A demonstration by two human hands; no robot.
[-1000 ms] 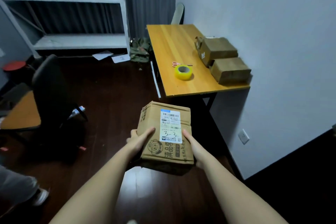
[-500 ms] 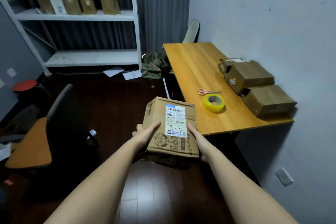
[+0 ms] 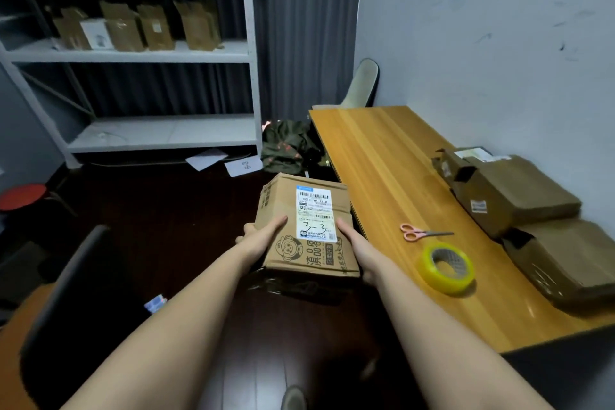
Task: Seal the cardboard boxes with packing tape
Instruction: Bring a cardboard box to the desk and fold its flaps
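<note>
I hold a cardboard box (image 3: pixel 304 226) in front of me with both hands, above the dark floor (image 3: pixel 173 210) and just left of the wooden bench (image 3: pixel 382 160). My left hand (image 3: pixel 263 238) clasps its left side, thumb laid on the top face, and my right hand (image 3: pixel 357 251) clasps the right side the same way, fingers curled under. The box top carries a white shipping label (image 3: pixel 314 213) with "3-3" handwritten on it. On the bench, a roll of yellow packing tape (image 3: pixel 446 268) lies flat near the front edge, and pink-handled scissors (image 3: pixel 422 234) lie just beyond it. 2 more cardboard boxes (image 3: pixel 519 196) sit against the wall at the bench's right, one with a flap open. A white shelf (image 3: pixel 133 53) across the room holds several flattened cartons.
</note>
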